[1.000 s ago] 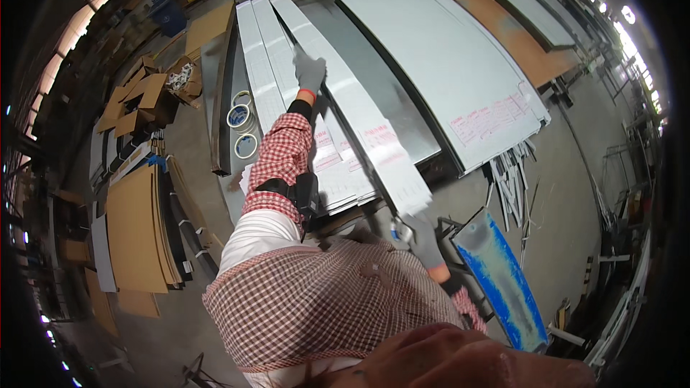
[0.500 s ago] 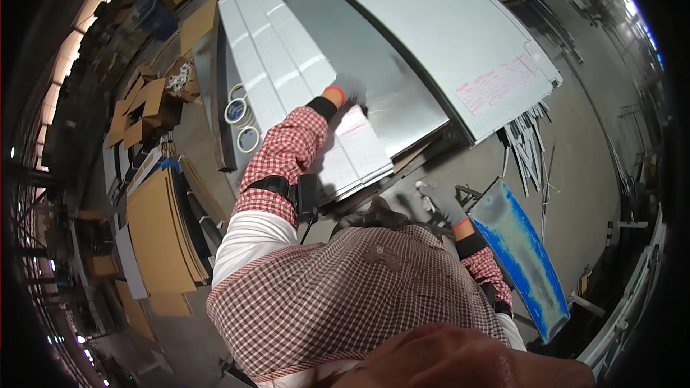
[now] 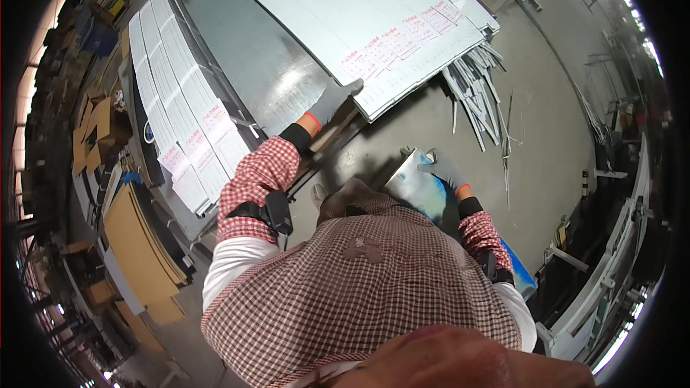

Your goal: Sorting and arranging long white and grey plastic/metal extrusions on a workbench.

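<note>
My left hand (image 3: 333, 103), in a grey glove with an orange cuff edge, reaches forward with its fingers stretched out. Its fingertips meet the near left corner of a stack of large white panels (image 3: 374, 36). My right hand (image 3: 447, 169), gloved alike, is low on the right with fingers curled. Something small seems to be in it, too unclear to name. Beside and under that hand is a worn blue and silver board (image 3: 424, 188), partly hidden by my arm and apron.
Long white strips (image 3: 172, 93) lie bundled on the left, with a bare grey metal sheet (image 3: 251, 50) between them and the panels. Thin white offcuts (image 3: 474, 93) hang past the panels' right end. Cardboard sheets (image 3: 140, 237) stand at the left.
The view has swung right and I have moved toward the white panels. My left hand has left the white strips and reached the panel stack's corner. My right hand is now beside the blue board.
</note>
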Action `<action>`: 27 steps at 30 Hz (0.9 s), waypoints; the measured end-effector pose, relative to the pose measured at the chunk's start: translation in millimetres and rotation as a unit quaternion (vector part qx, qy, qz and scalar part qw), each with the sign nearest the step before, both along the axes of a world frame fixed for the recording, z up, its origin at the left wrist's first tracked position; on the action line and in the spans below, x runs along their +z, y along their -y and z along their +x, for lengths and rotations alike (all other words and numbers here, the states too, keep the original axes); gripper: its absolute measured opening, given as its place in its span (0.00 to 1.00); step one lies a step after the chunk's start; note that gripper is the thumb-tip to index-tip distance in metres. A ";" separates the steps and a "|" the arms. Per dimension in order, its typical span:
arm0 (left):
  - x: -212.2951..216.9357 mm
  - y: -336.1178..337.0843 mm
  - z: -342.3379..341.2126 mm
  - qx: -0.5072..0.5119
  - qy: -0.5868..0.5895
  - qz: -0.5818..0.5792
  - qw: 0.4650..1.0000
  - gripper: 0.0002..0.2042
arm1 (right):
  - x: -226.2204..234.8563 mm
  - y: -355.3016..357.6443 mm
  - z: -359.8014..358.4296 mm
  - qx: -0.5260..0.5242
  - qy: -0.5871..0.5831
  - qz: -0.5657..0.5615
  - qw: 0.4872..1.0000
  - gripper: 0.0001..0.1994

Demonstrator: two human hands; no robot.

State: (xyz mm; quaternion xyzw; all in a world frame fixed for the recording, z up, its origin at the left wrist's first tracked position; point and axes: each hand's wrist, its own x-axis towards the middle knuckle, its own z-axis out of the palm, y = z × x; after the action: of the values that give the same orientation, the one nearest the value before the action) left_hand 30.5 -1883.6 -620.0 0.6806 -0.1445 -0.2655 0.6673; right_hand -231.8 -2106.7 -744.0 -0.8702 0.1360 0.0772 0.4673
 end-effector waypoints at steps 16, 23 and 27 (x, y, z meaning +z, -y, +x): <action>-10.4 -33.9 51.0 0.131 0.030 -0.063 0.989 0.37 | 47.8 -12.2 39.1 -0.079 -0.052 0.069 0.993 0.29; -31.9 22.9 -53.9 0.129 -0.047 -0.105 0.985 0.26 | 25.1 23.7 21.3 -0.095 -0.054 0.082 0.991 0.28; -49.6 56.6 -148.5 0.114 -0.093 -0.093 0.985 0.28 | 10.9 51.2 30.7 -0.085 -0.089 0.105 0.987 0.29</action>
State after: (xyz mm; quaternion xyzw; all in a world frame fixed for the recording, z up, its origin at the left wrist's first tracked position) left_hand -118.0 -1940.2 -669.6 0.5998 -0.0278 -0.2350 0.7643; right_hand -201.1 -2158.0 -733.1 -0.7913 0.2421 0.1281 0.5467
